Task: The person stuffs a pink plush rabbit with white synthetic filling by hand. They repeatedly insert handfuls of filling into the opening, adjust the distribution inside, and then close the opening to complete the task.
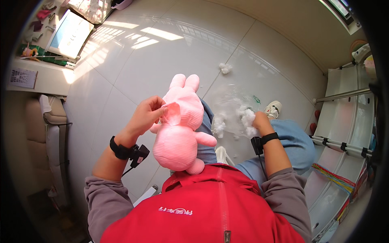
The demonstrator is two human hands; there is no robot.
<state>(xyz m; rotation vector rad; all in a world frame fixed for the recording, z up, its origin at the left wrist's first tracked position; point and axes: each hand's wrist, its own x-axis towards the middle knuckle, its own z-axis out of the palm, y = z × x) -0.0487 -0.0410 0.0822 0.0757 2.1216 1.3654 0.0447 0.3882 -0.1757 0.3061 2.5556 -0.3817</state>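
Note:
A pink corduroy plush rabbit (175,145) lies on the lap with its ears pointing away from me. My left hand (149,114) pinches the edge of an open flap of pink fabric (173,114) at the rabbit's neck and head. To the right, my right hand (262,123) is at white fiber stuffing (247,118) in a clear plastic bag (232,104) on the floor beside my leg. Its fingertips are partly hidden, but they appear closed on a clump of the stuffing. More stuffing shows at the bag's left side.
A loose tuft of stuffing (225,68) lies on the tiled floor beyond the bag. A metal-framed rack (337,106) stands at the right. On the left are a beige cushioned seat (36,121) and a white shelf (51,80) holding assorted items.

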